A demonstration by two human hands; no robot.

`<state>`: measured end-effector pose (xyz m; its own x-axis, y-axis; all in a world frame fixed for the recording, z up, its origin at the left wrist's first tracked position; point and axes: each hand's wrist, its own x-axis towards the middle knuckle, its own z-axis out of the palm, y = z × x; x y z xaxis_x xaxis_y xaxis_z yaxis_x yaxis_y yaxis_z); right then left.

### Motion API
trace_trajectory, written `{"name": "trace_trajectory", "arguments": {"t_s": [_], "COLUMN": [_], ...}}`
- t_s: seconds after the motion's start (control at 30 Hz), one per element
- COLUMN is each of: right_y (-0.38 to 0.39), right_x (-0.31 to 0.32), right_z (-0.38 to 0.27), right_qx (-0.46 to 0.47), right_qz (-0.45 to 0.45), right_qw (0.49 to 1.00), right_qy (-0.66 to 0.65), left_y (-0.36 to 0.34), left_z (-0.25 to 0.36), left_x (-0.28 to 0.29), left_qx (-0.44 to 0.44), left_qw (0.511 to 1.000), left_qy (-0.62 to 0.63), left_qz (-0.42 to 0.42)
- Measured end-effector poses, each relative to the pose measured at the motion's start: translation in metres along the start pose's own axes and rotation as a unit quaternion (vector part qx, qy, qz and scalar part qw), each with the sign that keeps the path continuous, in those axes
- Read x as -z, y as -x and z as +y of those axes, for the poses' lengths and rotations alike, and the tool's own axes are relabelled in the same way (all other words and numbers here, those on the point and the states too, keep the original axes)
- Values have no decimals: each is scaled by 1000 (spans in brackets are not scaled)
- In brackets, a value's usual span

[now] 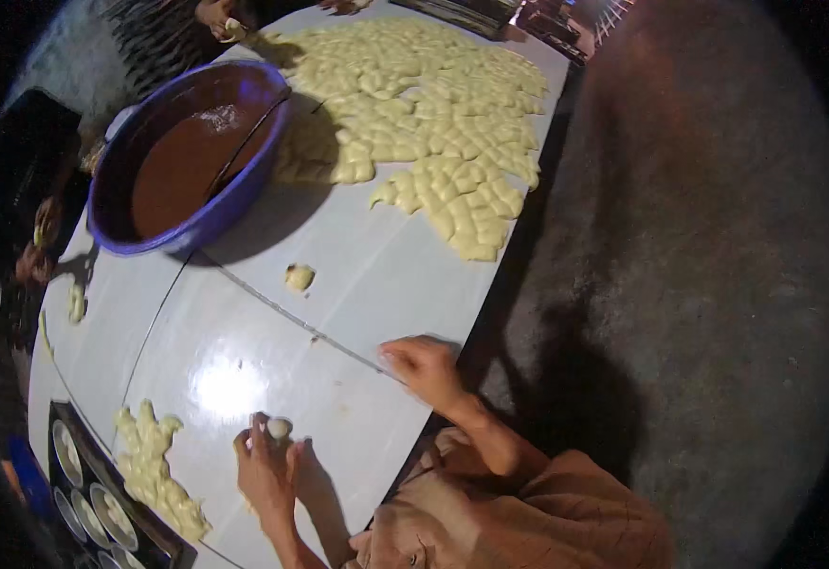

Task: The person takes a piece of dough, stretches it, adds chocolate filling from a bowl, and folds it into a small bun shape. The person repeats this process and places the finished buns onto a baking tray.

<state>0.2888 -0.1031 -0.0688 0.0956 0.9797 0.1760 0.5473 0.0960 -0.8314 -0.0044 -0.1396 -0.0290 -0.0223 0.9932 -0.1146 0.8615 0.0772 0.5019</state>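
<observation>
Low in the head view, my left hand (267, 469) is on the white table (367, 275) with fingers arched apart beside a small pale dough ball (278, 428), which sits at its fingertips. My right hand (419, 365) is at the table's right edge, fingers curled; whatever may be under them is hidden. Left of my left hand lies an irregular patch of pale yellow dough (154, 469). A lone dough lump (300, 278) sits above and between my hands.
A purple tub (263, 171) of brown mixture with a rod stands upper left. Many dough pieces (452, 104) cover the table's far part. A dark tray (116, 531) with round tins is lower left. Other people's hands (35, 261) (220, 19) work along the left and far edges. Concrete floor lies right.
</observation>
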Motion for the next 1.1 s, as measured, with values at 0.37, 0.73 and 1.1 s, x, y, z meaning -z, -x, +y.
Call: {"name": "trace_trajectory", "arguments": {"t_s": [0.37,0.73,1.1], "right_y": [-82,-122,-172], "right_x": [169,192,217], "right_z": [110,144,178], "right_qx": [-250,-247,-111], "right_qz": [210,255,181], "right_qw": [932,933,947], "right_qy": [161,61,241], "left_y": [-115,-148,-295], "left_z": [208,323,407], "left_x": [-109,-194,-218], "left_qx": [-7,-118,-418], "left_qw": [859,949,909], "left_qy": [449,286,-8], "left_qz": [-246,-67,13]}}
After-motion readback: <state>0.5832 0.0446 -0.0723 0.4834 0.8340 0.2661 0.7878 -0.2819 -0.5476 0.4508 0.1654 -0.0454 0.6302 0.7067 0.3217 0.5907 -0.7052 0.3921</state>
